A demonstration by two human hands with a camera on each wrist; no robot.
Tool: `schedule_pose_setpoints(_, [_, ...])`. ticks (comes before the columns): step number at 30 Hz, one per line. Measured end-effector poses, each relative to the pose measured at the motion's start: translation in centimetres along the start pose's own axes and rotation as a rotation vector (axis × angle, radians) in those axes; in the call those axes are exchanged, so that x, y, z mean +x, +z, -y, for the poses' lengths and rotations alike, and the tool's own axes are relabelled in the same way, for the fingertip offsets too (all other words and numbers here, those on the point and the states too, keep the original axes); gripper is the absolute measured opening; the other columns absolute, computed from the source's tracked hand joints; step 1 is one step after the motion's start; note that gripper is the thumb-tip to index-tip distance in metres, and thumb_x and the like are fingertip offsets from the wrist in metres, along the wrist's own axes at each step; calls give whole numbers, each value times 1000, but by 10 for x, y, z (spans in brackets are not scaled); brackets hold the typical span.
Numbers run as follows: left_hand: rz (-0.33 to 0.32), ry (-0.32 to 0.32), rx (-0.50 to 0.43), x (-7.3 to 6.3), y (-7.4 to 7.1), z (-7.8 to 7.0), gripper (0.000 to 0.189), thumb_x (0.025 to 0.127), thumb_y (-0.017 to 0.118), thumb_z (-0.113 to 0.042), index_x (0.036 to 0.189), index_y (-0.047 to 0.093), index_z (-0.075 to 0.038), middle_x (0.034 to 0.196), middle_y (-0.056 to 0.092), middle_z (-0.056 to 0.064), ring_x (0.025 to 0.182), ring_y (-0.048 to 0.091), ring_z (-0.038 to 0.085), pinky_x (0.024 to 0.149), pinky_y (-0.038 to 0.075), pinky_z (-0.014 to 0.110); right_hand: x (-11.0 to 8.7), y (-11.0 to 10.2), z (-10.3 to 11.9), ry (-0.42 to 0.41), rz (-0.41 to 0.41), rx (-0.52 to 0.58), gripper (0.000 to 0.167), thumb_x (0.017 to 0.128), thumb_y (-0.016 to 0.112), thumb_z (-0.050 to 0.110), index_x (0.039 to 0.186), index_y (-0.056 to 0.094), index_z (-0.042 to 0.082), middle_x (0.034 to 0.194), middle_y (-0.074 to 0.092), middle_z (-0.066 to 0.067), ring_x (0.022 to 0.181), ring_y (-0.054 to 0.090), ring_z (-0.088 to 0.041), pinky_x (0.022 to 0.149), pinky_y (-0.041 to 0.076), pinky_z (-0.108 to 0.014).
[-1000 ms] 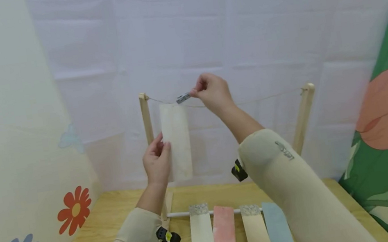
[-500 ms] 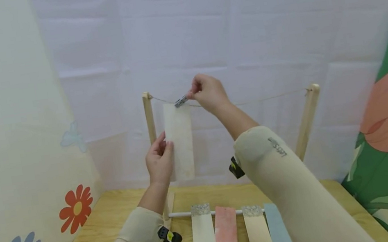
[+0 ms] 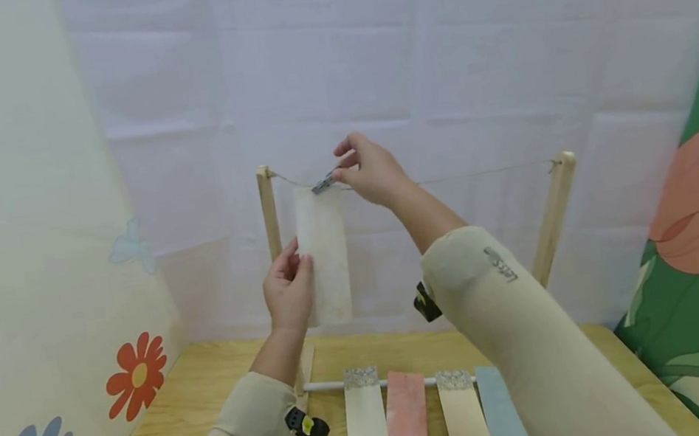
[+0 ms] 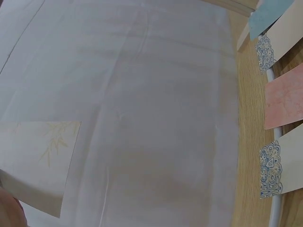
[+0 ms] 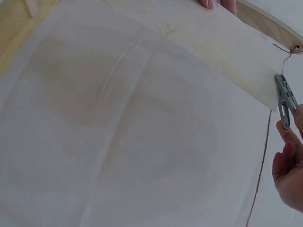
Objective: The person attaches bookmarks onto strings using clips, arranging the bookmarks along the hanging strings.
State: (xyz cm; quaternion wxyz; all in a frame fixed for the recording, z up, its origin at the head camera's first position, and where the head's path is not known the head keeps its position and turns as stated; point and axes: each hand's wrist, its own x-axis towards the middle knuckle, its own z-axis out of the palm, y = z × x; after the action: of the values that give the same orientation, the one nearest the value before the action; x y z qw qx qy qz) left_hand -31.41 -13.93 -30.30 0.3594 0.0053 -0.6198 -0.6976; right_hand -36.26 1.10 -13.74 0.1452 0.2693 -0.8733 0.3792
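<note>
A pale cream paper strip with faint plant drawings hangs upright at the left part of a thin string. My left hand pinches its left edge, about halfway down. At the strip's top edge sits a grey clothespin, tilted. My right hand holds the clothespin's handles between thumb and finger. In the right wrist view, the tip of the clothespin overlaps the strip's end beside the string. Only a bit of the left hand shows in the left wrist view, next to the strip.
Two wooden posts, left and right, carry the string. On the wooden table, several strips rest over a white rod: a cream one, a pink one, a beige one and a blue one.
The right hand has brought the clothespin slightly left and down onto the strip's top edge, and its fingers have spread a little. The left hand keeps its hold on the strip.
</note>
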Motion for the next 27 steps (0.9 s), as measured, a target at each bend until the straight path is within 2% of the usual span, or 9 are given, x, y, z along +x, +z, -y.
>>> schedule_pose_setpoints(3, [-3, 1, -1, 1, 0, 1, 34, 91, 63, -2, 125, 65, -1, 79, 56, -16, 76, 53, -2, 67, 45, 9, 0, 0, -1, -17, 20, -56, 40, 97, 60, 23, 134, 55, 11, 127, 66, -9, 111, 60, -23, 95, 49, -37])
schedule_pose_setpoints(7, [-1, 4, 8, 2, -2, 4, 34, 91, 63, -2, 126, 64, -1, 80, 56, -15, 78, 53, -1, 68, 45, 9, -1, 1, -3, -20, 40, -112, 40, 98, 59, 26, 136, 58, 13, 131, 65, -6, 108, 57, -21, 95, 47, -35])
schedule_pose_setpoints(15, [8, -24, 29, 0, -4, 8, 35, 93, 62, -4, 128, 63, -4, 83, 57, -11, 77, 51, 1, 66, 45, 9, -4, 5, -7, -34, 59, -105, 40, 98, 59, 27, 135, 59, 13, 133, 64, -8, 110, 57, -23, 97, 47, -36])
schedule_pose_setpoints(22, [13, -14, 20, -1, -5, 13, 36, 94, 61, -5, 130, 62, -4, 88, 58, -8, 79, 52, 0, 68, 45, 10, -6, 7, -8, -35, 53, -90, 40, 98, 60, 26, 135, 60, 13, 133, 64, -7, 106, 56, -22, 93, 46, -35])
schedule_pose_setpoints(24, [9, 2, 15, -1, -5, 15, 37, 94, 61, -4, 131, 61, -2, 90, 60, -3, 80, 52, -1, 68, 45, 9, -7, 8, -8, -34, 55, -86, 40, 97, 60, 26, 135, 60, 13, 133, 64, -7, 107, 56, -23, 94, 46, -35])
schedule_pose_setpoints(27, [14, 18, 19, -3, -6, 16, 41, 93, 60, -2, 134, 57, -1, 103, 65, 13, 85, 53, 2, 71, 44, 10, -7, 9, -9, -27, 62, -87, 41, 98, 59, 27, 136, 59, 13, 135, 62, -7, 110, 56, -24, 97, 46, -36])
